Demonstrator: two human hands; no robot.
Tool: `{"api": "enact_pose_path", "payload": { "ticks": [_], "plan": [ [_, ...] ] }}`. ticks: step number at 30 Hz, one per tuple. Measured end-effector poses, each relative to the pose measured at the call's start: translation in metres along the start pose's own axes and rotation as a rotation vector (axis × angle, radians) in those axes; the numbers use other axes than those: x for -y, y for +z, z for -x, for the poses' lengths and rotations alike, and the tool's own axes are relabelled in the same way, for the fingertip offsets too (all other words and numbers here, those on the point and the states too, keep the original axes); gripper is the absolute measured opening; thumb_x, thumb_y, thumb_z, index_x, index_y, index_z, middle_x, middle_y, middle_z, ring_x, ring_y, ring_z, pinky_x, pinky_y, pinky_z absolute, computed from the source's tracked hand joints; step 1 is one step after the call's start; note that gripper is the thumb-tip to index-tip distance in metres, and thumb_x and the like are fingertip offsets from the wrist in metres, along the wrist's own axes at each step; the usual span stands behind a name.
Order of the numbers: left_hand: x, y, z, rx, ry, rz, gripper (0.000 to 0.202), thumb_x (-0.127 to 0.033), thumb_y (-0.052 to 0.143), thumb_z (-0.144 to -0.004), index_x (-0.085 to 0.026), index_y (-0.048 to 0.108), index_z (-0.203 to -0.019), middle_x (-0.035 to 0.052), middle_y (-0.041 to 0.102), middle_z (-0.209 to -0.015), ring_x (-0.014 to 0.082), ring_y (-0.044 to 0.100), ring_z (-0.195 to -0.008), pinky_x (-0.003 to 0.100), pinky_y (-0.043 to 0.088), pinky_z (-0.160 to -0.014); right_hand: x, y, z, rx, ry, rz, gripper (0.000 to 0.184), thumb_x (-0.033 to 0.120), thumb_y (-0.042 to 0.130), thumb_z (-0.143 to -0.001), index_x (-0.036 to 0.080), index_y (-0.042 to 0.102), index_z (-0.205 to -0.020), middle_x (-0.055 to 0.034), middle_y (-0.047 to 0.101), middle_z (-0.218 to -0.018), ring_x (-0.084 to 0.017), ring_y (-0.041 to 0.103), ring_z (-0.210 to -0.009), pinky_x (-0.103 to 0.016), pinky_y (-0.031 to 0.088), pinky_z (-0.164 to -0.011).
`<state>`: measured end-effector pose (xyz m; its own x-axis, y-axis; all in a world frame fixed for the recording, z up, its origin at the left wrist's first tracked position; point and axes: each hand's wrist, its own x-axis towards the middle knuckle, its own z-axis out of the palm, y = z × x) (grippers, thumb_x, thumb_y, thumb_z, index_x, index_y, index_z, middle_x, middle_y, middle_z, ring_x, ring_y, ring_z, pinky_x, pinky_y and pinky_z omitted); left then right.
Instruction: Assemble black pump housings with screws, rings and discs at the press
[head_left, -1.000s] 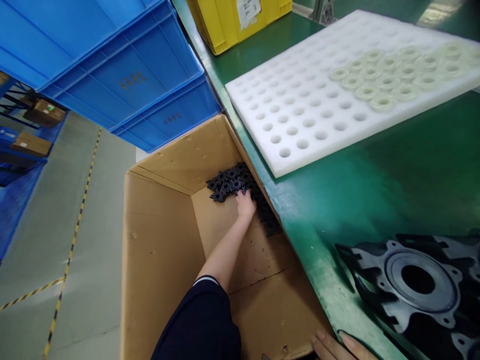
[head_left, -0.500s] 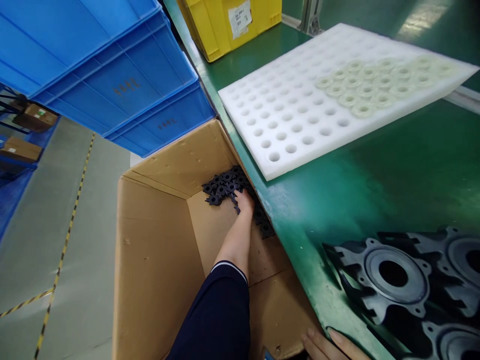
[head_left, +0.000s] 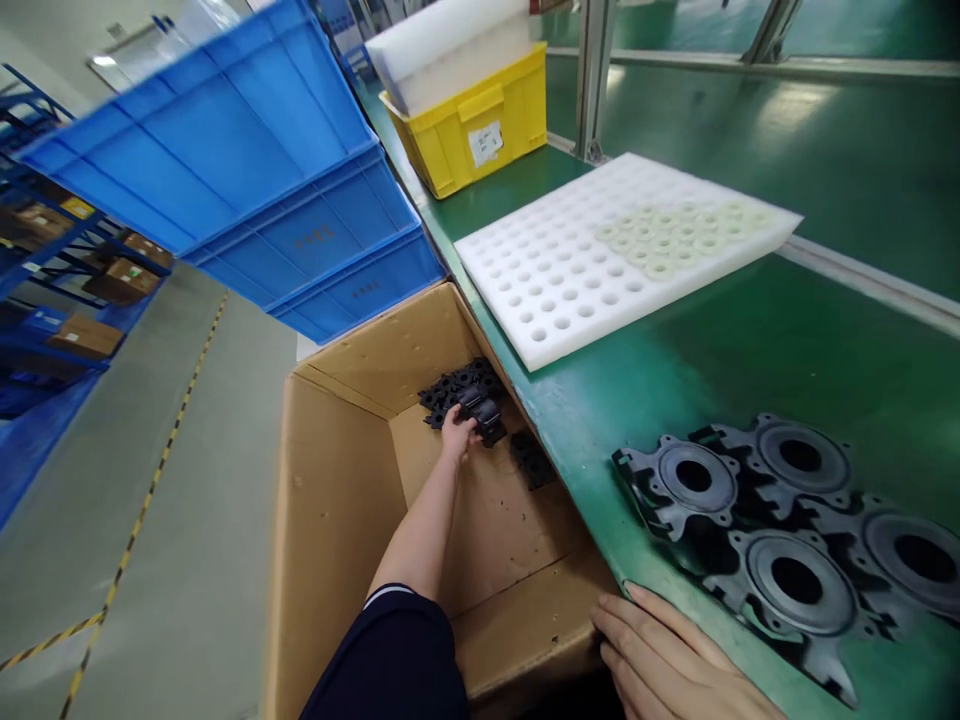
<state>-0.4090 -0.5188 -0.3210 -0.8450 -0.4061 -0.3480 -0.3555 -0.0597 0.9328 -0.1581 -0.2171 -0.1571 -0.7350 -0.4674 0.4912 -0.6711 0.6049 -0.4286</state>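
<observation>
Down inside a deep cardboard box (head_left: 337, 490), my left hand (head_left: 457, 436) grips a dark cast part (head_left: 487, 418), tilted up so its rounded side shows; a second rounded piece lies against it, and I cannot tell whether that is held too. Beyond the hand lie more dark parts with round holes (head_left: 444, 388). A smaller group of dark parts (head_left: 531, 460) sits by the box wall nearest the table. My right hand (head_left: 667, 655) lies flat with fingers stretched out over the edge of the green table (head_left: 577, 440), holding nothing.
Several grey flanged castings (head_left: 795, 580) lie on the table near my right hand. A white foam board with holes (head_left: 540, 300) carries pale green rings (head_left: 660, 268). Behind are a yellow bin (head_left: 465, 130) and stacked blue crates (head_left: 300, 240). Shelving (head_left: 82, 290) stands left.
The view has tilted up and back, showing more of the table and castings. My left hand has moved left and toward me, with a dark part now raised in it. More of my right hand shows.
</observation>
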Motion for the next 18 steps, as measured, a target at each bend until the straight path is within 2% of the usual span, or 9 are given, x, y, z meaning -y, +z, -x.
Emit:
{"api": "enact_pose_path", "payload": {
  "ticks": [5, 8, 11, 13, 15, 18],
  "plan": [
    [-0.042, -0.051, 0.029, 0.125, -0.047, 0.219, 0.033, -0.033, 0.062, -0.094, -0.016, 0.059, -0.122, 0.008, 0.064, -0.116, 0.0196, 0.066, -0.094, 0.039, 0.059, -0.079, 0.017, -0.019, -0.016, 0.005, 0.087, -0.013, 0.039, 0.01, 0.036, -0.097, 0.018, 0.074, -0.098, -0.0044, 0.075, -0.105, -0.016, 0.065, -0.112, -0.03, 0.032, -0.121],
    [-0.073, -0.077, 0.057, 0.181, -0.045, 0.333, 0.029, -0.034, 0.061, -0.095, -0.015, 0.061, -0.116, 0.0066, 0.067, -0.109, 0.0177, 0.067, -0.088, 0.037, 0.058, -0.076, 0.017, -0.024, -0.015, 0.068, 0.047, -0.031, 0.03, 0.012, 0.042, -0.095, 0.018, 0.071, -0.099, -0.0063, 0.072, -0.109, -0.02, 0.064, -0.114, -0.038, 0.034, -0.121],
    [-0.106, -0.096, 0.096, 0.232, -0.023, 0.423, 0.021, -0.032, 0.064, -0.092, -0.014, 0.066, -0.103, 0.005, 0.071, -0.1, 0.0167, 0.068, -0.086, 0.034, 0.057, -0.079, 0.014, -0.024, -0.01, 0.153, -0.012, -0.023, 0.026, 0.01, 0.046, -0.093, 0.017, 0.068, -0.104, -0.008, 0.069, -0.113, -0.023, 0.064, -0.113, -0.047, 0.038, -0.119],
    [-0.126, -0.103, 0.128, 0.28, -0.013, 0.46, 0.017, -0.03, 0.071, -0.086, -0.014, 0.069, -0.094, 0.0045, 0.074, -0.093, 0.0176, 0.069, -0.086, 0.033, 0.057, -0.082, 0.014, -0.027, -0.009, 0.171, -0.03, -0.032, 0.025, 0.01, 0.047, -0.093, 0.018, 0.066, -0.107, -0.0081, 0.068, -0.114, -0.023, 0.064, -0.113, -0.05, 0.041, -0.116],
    [-0.141, -0.105, 0.162, 0.349, -0.02, 0.476, 0.018, -0.029, 0.076, -0.08, -0.015, 0.071, -0.09, 0.0049, 0.077, -0.087, 0.0201, 0.071, -0.083, 0.034, 0.056, -0.083, 0.018, -0.035, -0.011, 0.134, -0.038, -0.054, 0.026, 0.012, 0.047, -0.095, 0.019, 0.064, -0.114, -0.0095, 0.066, -0.12, -0.023, 0.062, -0.116, -0.047, 0.047, -0.111],
    [-0.153, -0.093, 0.211, 0.486, -0.072, 0.466, 0.02, -0.032, 0.076, -0.079, -0.014, 0.073, -0.087, 0.0054, 0.078, -0.082, 0.0247, 0.072, -0.081, 0.038, 0.056, -0.084, 0.034, -0.064, -0.019, -0.001, -0.026, -0.07, 0.035, 0.014, 0.047, -0.098, 0.019, 0.055, -0.131, -0.0147, 0.055, -0.137, -0.024, 0.054, -0.128, -0.042, 0.052, -0.105]
  ]
}}
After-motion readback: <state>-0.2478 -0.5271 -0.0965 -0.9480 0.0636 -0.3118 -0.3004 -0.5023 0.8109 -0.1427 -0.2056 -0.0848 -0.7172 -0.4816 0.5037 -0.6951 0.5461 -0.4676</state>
